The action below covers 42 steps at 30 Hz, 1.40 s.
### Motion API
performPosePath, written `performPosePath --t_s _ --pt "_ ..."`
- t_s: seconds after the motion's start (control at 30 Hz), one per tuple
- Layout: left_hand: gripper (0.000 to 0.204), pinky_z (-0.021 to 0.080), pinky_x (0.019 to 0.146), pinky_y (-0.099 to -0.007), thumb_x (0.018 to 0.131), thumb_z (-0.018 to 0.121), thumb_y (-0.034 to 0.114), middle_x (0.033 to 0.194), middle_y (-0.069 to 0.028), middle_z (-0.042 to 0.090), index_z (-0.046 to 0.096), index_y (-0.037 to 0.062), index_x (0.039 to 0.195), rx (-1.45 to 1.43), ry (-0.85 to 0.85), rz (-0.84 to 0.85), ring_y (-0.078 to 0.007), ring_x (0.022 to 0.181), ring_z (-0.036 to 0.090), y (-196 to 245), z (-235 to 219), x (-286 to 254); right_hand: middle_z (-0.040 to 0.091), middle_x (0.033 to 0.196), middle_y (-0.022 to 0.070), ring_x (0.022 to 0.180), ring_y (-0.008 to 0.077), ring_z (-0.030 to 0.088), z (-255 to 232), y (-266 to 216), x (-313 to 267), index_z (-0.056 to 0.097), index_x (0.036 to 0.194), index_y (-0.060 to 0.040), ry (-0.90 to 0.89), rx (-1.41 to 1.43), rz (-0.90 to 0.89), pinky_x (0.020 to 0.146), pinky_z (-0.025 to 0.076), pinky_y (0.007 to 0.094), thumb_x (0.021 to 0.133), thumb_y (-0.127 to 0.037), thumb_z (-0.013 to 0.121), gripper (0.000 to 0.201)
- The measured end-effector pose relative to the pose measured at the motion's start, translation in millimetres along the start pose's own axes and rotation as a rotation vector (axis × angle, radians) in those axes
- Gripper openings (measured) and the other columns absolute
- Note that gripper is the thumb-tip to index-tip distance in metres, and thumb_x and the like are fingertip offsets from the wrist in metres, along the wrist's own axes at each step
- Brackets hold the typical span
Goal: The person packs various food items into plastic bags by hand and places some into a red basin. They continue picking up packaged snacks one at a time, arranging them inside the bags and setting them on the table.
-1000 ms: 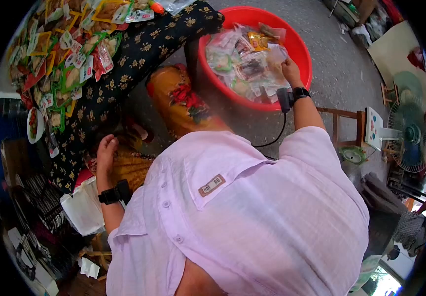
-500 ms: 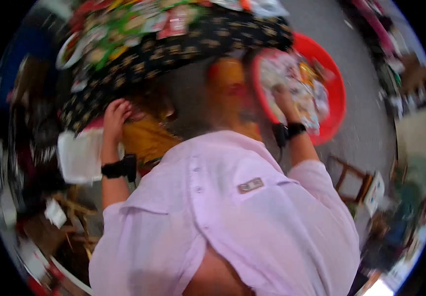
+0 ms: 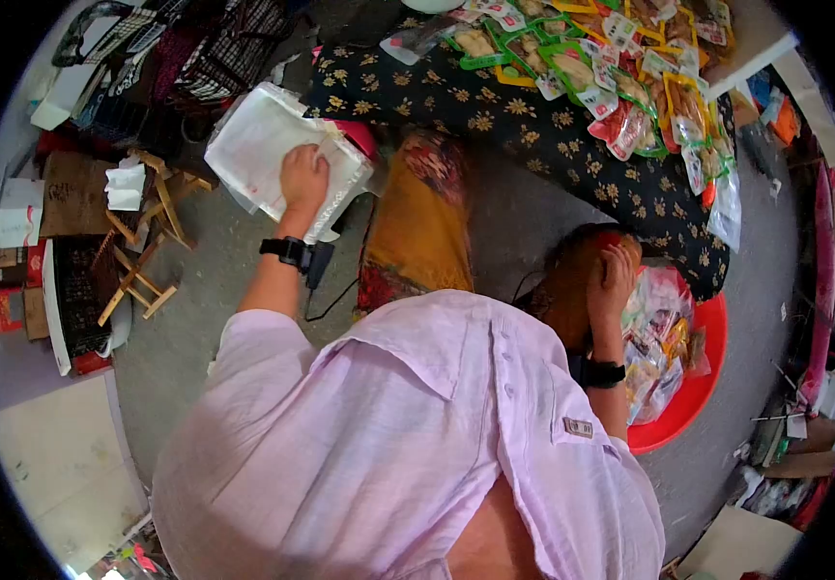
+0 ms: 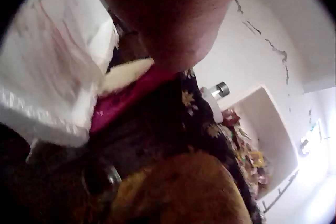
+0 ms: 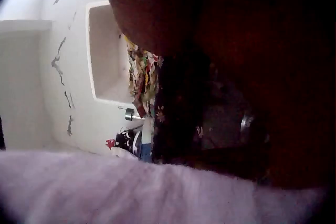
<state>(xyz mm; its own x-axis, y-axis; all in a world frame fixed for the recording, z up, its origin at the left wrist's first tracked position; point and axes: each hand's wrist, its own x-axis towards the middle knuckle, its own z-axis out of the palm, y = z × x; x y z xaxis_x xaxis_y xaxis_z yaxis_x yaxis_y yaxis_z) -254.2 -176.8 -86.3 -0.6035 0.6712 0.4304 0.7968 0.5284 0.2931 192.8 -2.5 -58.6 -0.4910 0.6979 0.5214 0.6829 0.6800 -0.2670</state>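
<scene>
My left hand [image 3: 304, 179] is over a white foam box [image 3: 248, 145], its fingers bent near the right side of the box. In the left wrist view, a pale, narrow piece [image 4: 126, 75] shows between the hand and the white box wall [image 4: 52, 50]; I cannot tell whether the fingers hold it. The right hand [image 3: 612, 280] rests by the right knee with relaxed fingers and nothing in them. Beside it stands a red basin [image 3: 712, 358] with clear and yellow plastic packets [image 3: 664, 329] inside. In the right wrist view, that hand is mostly dark.
Ahead, a table with a black flowered cloth [image 3: 480, 106] bears a heap of sealed food packets [image 3: 620, 77]. A pink item [image 3: 359, 138] sits by the box's right side. At the left are a wooden folding stool [image 3: 152, 227] and a checked bag [image 3: 244, 48].
The view has swung left. My left hand has moved from beside the lap onto the white box. The right hand has left the packets in the red basin and come to the knee.
</scene>
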Motion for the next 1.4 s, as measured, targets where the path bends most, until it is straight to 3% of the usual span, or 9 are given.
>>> performPosePath --t_s 0.13,0.23,0.37,0.47,0.87,0.97,1.07,1.17,1.4 --pt "0.034 0.035 0.081 -0.0390 0.071 0.048 0.020 0.101 -0.0134 0.049 0.048 0.0071 0.103 0.221 0.040 -0.157 -0.0305 0.093 0.046 -55 -5 23 0.055 0.090 0.0106 0.095 0.0283 0.048 3 4 3 0.053 0.082 -0.0036 -0.046 0.008 -0.011 0.081 0.035 0.0377 0.069 -0.007 0.052 0.013" --pt "0.041 0.033 0.084 -0.0412 0.071 0.047 0.021 0.110 -0.0121 0.045 0.045 0.0076 0.109 0.324 -0.315 -0.414 -0.0316 0.100 0.043 -76 -9 26 0.055 0.090 0.0116 0.093 0.0294 0.048 3 3 5 0.053 0.081 -0.0036 -0.055 -0.016 -0.016 0.081 0.036 0.0385 0.068 -0.007 0.053 0.013" --pt "0.037 0.035 0.082 -0.0430 0.075 0.040 0.024 0.104 -0.0155 0.050 0.047 0.0080 0.107 0.221 -0.564 -0.361 -0.0310 0.099 0.046 -143 35 15 0.055 0.090 0.0109 0.093 0.0290 0.048 4 0 5 0.053 0.080 -0.0045 -0.054 -0.045 0.000 0.080 0.036 0.0382 0.069 -0.008 0.053 0.012" --pt "0.031 0.038 0.078 -0.0428 0.077 0.036 0.023 0.098 -0.0173 0.053 0.052 0.0068 0.099 0.441 -0.630 -0.422 -0.0318 0.094 0.049 -86 -5 27 0.055 0.091 0.0086 0.096 0.0267 0.047 4 0 4 0.054 0.082 -0.0050 -0.077 -0.065 0.011 0.081 0.035 0.0371 0.068 -0.008 0.053 0.013" --pt "0.031 0.039 0.071 -0.0427 0.080 0.034 0.026 0.085 -0.0217 0.053 0.053 0.0013 0.082 0.197 -0.381 -0.184 -0.0376 0.082 0.049 -146 21 22 0.055 0.092 0.0078 0.096 0.0250 0.047 10 -5 11 0.054 0.083 -0.0055 -0.123 -0.064 -0.018 0.078 0.035 0.0369 0.069 -0.009 0.053 0.014" --pt "0.028 0.040 0.070 -0.0390 0.078 0.039 0.023 0.081 -0.0201 0.056 0.054 -0.0005 0.081 0.069 -0.218 -0.289 -0.0328 0.076 0.053 -94 -13 23 0.055 0.091 0.0090 0.093 0.0255 0.048 14 -2 11 0.054 0.083 -0.0055 -0.116 -0.054 -0.043 0.077 0.036 0.0370 0.069 -0.008 0.052 0.014" --pt "0.023 0.041 0.065 -0.0343 0.077 0.044 0.020 0.074 -0.0157 0.056 0.054 0.0002 0.081 -0.448 -0.067 -0.434 -0.0270 0.070 0.054 -44 -30 12 0.055 0.089 0.0109 0.089 0.0274 0.050 17 -3 12 0.054 0.084 -0.0046 -0.092 0.083 -0.042 0.074 0.038 0.0359 0.070 -0.007 0.052 0.015" --pt "0.018 0.040 0.062 -0.0304 0.076 0.047 0.017 0.071 -0.0122 0.056 0.055 0.0011 0.082 -0.721 -0.142 -0.509 -0.0218 0.066 0.053 7 -36 3 0.054 0.084 0.0115 0.082 0.0268 0.052 20 -17 20 0.053 0.085 -0.0030 -0.120 0.367 0.085 0.071 0.040 0.0325 0.071 -0.006 0.052 0.014" --pt "0.009 0.040 0.062 -0.0344 0.074 0.049 0.011 0.073 -0.0129 0.052 0.051 0.0019 0.076 -0.618 -0.178 0.138 -0.0293 0.071 0.050 142 -37 -31 0.054 0.081 0.0068 0.076 0.0155 0.052 57 -96 46 0.053 0.088 -0.0010 -0.390 1.069 0.409 0.066 0.042 0.0255 0.075 -0.012 0.053 0.016"
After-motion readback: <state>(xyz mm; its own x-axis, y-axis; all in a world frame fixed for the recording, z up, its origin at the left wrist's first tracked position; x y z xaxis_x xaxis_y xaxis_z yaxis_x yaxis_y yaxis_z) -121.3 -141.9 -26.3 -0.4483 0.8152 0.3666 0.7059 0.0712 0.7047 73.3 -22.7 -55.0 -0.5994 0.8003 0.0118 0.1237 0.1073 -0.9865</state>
